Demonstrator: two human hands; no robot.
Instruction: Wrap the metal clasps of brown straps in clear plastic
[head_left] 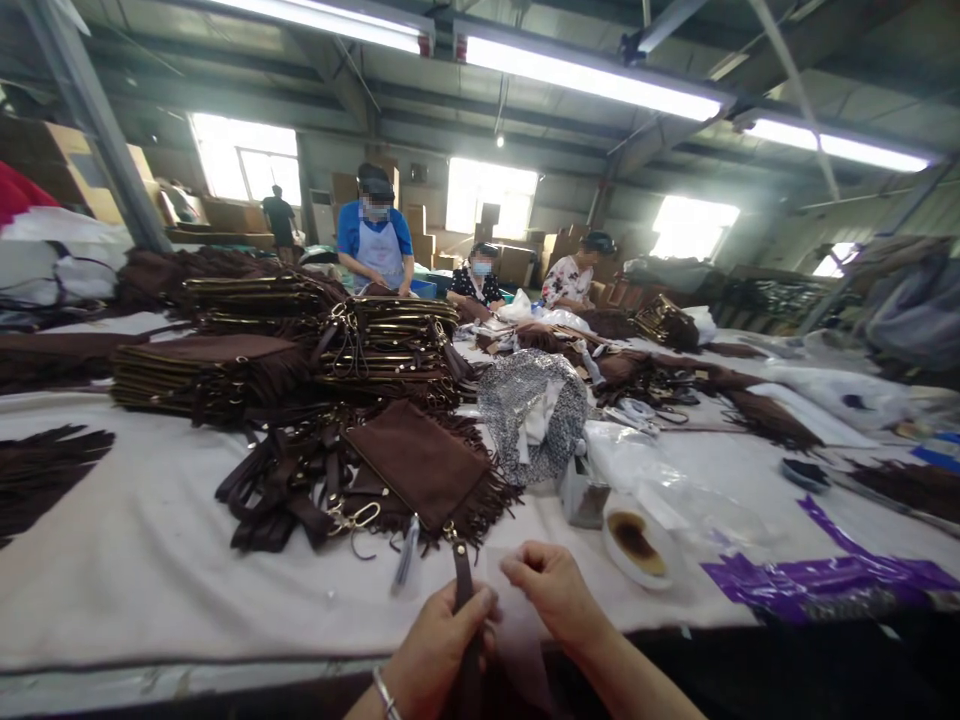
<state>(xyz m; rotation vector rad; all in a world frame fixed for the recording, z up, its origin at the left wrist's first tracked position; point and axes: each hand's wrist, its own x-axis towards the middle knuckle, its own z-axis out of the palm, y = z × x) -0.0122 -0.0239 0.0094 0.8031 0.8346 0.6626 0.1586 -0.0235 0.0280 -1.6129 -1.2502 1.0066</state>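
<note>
On the surface [150, 590] before me lies the brown pouch [420, 460], probably light, soft and floppy, best lifted by its flat body, not its fringe. My left hand [431, 650] closes round the strap [463, 572], likely bendy but firm, at the pouch's near corner. My right hand [559, 595] seems to pinch clear film [521, 625], likely slippery and easily creased. I can read no label or brand.

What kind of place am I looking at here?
Probably a leather-goods or bag workshop: stacked brown fringed pouches fill a long cloth-covered table, people in face masks work across it, and tube lights hang from a metal-framed roof.
</note>
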